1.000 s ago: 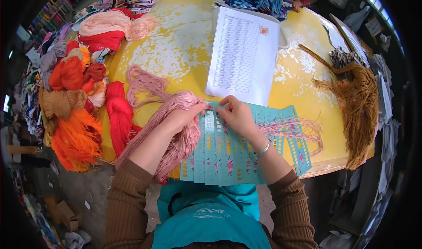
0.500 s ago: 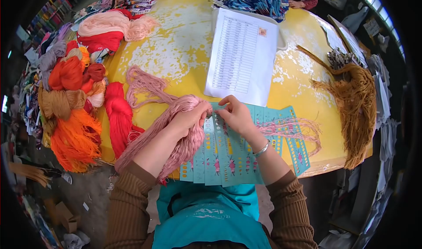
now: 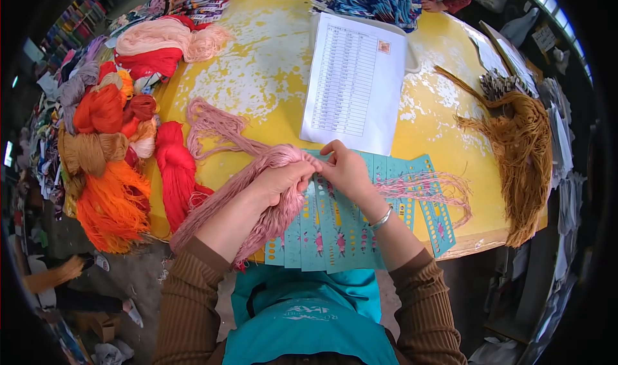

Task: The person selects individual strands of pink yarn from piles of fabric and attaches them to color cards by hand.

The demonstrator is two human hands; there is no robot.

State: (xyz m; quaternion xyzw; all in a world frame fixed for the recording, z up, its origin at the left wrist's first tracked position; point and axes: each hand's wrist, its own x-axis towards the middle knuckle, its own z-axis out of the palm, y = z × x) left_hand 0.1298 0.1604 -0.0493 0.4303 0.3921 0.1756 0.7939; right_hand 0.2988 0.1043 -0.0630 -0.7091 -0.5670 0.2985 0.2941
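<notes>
Head view: yellow table (image 3: 270,75) spreads widest. On it, above the teal punched thread cards (image 3: 351,226), lies a printed list sheet (image 3: 354,75), its rows too small to read. Left of the cards, the left hand (image 3: 280,181) clutches a pink yarn hank (image 3: 257,204); the right hand (image 3: 344,168) pinches a strand over a card hole. Judged step: threading pink strands into the cards; next calls for feeding the strand through the hole.
</notes>
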